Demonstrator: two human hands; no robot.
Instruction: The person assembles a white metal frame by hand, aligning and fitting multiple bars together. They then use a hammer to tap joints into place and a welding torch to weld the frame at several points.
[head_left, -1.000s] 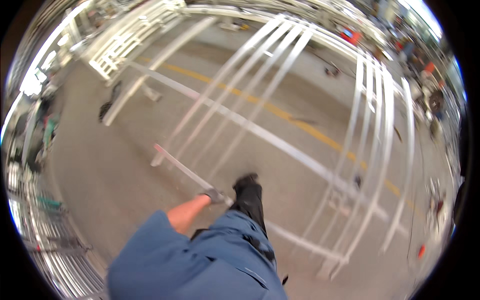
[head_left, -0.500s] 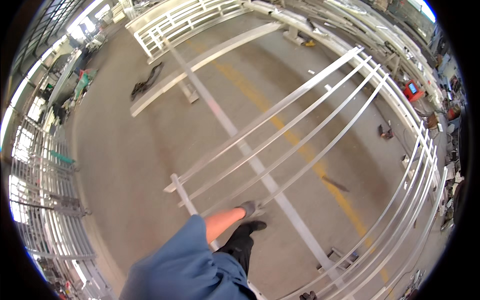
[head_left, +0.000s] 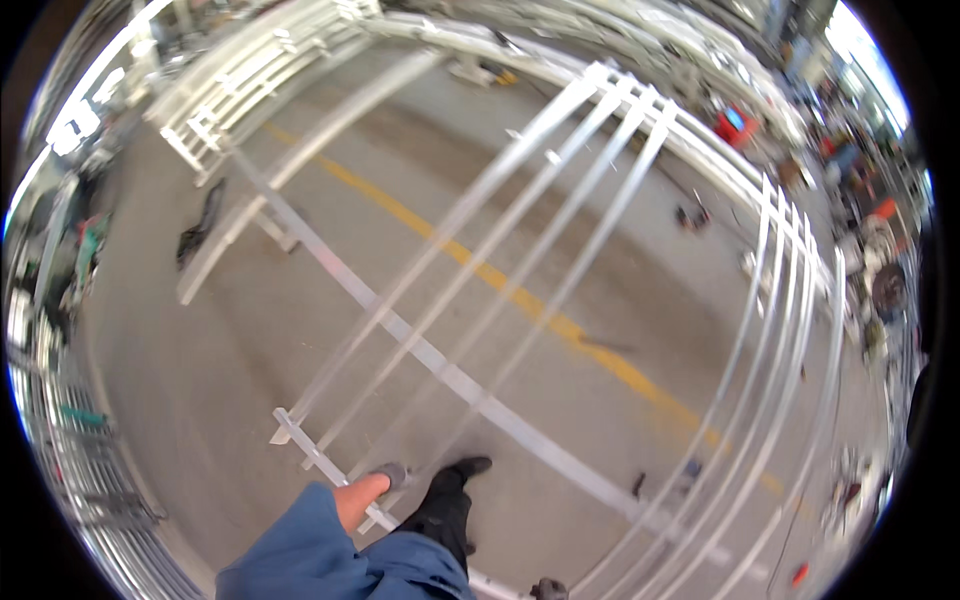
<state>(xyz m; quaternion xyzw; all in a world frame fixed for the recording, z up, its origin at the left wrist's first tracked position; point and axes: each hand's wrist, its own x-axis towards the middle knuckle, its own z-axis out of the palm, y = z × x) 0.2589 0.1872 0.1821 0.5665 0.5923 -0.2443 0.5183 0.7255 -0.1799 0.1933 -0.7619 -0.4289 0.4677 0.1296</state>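
My left hand (head_left: 388, 475), in a grey glove, is closed on the near end of a long silver metal tube (head_left: 575, 275), close to a white crossbar (head_left: 325, 462). Blur hides the exact grip. Other long tubes (head_left: 455, 220) run side by side to its left, their near ends at the crossbar and their far ends on a long pale beam (head_left: 715, 165). At the lower edge, my right hand (head_left: 548, 589), dark-gloved, is next to the crossbar's lower stretch; its fingers are too cut off to read.
More long tubes (head_left: 770, 380) lie to the right, over a small stand. A white slatted frame (head_left: 270, 75) and a beam (head_left: 310, 145) are at the far left. A red device (head_left: 735, 124) stands beyond the long beam. A yellow line (head_left: 400, 215) crosses the floor.
The view has swung, shifting the scene leftward. My left hand has brought the tube's near end closer to the crossbar. My right hand stays at the lower edge.
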